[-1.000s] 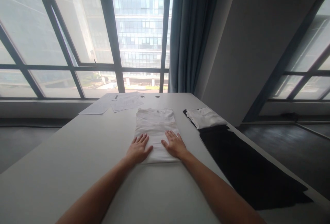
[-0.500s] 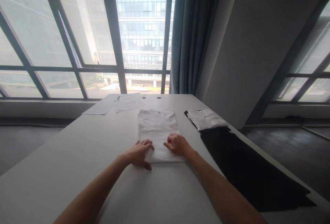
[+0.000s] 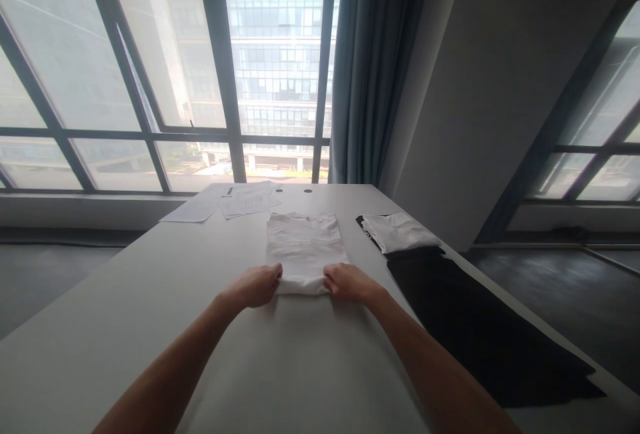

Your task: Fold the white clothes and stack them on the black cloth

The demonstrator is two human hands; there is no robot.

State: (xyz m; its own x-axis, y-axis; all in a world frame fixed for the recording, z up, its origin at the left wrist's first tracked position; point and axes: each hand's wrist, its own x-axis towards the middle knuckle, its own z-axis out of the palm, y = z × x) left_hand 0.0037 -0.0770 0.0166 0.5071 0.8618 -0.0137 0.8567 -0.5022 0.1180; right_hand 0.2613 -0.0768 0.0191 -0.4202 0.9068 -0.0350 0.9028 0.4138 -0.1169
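A white T-shirt (image 3: pixel 306 247), folded into a rectangle, lies on the white table (image 3: pixel 165 314) in front of me, its collar towards the window. My left hand (image 3: pixel 260 284) has its fingers closed on the near left corner of the shirt. At the near right corner my right hand (image 3: pixel 347 281) grips the cloth in the same way. Between the two hands the near edge is raised and slightly rolled. Both thumbs are mostly hidden.
To the right, a folded white garment (image 3: pixel 400 231) lies on dark cloth. A long black garment (image 3: pixel 480 327) spreads along the table's right side. Several paper sheets (image 3: pixel 245 202) lie at the far left, near two round holes in the tabletop. Windows and a blue-grey curtain (image 3: pixel 380 74) stand behind.
Both hands have closed on the shirt's near corners; the left was spread flat before. The near edge has been lifted and now sits farther from me.
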